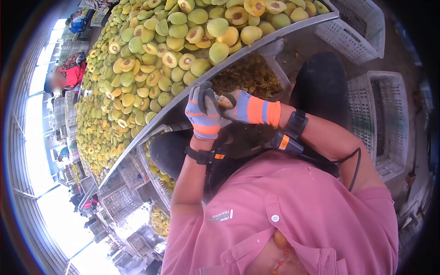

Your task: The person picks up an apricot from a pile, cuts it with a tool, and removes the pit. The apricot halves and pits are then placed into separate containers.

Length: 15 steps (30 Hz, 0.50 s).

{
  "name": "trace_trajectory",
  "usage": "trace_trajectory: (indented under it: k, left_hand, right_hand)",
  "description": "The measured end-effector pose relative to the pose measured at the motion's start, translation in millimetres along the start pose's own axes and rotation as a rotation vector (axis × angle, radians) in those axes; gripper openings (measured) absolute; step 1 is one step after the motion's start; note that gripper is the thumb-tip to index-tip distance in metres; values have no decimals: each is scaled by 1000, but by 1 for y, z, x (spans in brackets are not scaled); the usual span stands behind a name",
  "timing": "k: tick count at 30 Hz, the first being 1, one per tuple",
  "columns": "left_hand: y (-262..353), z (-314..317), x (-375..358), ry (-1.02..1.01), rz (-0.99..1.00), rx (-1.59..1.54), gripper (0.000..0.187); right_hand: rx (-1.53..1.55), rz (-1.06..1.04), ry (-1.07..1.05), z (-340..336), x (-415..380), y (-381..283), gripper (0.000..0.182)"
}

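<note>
My left hand (203, 111), in a grey glove with orange bands, is raised at the edge of a metal-rimmed table (275, 37) heaped with halved yellow-green peaches (178, 31). Its fingers are curled closed. Meeting it from the right is my right hand (250, 109), gloved alike, with its fingers closed too. Between the two hands shows an orange-brown peach half (224, 101), partly covered by the gloved fingers. Whatever else the right fingers grip is hidden.
Below the table edge, a bin (278, 68) holds brown scraps. White plastic crates (353, 41) stand at the right; another crate of peaches (158, 176) is by my left knee. People (73, 75) are at the far left.
</note>
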<state>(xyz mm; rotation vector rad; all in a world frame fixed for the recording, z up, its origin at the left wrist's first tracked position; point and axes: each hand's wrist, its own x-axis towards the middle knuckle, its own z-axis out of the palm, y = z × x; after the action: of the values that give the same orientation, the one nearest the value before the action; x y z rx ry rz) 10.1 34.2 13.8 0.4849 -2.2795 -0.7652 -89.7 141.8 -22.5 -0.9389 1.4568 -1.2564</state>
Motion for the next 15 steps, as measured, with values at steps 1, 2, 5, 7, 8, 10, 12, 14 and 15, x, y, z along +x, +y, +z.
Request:
trace_trajectory:
  k: [1,2,5,7,8,10,12,14,15]
  left_hand:
    - [-1,1,0,-37,-40,-36,17]
    - [-1,0,0,-73,-79,-71,17]
    - [-3,-3,1,-159,-132,-57,17]
    - [-7,-2,2,-216,-208,-102,16]
    - [-11,-3,1,-244,-281,-168,16]
    - [-6,-9,1,-237,-290,-147,15]
    - [1,-12,1,-167,-160,21,16]
    - [-5,-6,-6,-55,-112,-17,17]
    - [-4,-4,-4,-4,-81,-39,18]
  right_hand:
    - [3,4,-1,0,-1,1,19]
    - [-36,27,-8,0,-2,2,19]
    - [-107,113,-52,-6,-7,-14,21]
    - [-98,199,-111,-12,-13,-30,22]
    - [-97,292,-117,-16,-18,-41,23]
    - [-93,476,-134,-19,-28,-69,24]
    - [69,210,-143,-6,-12,-26,22]
    - [116,18,-145,4,-5,0,23]
    - [79,-42,-137,6,-4,-1,24]
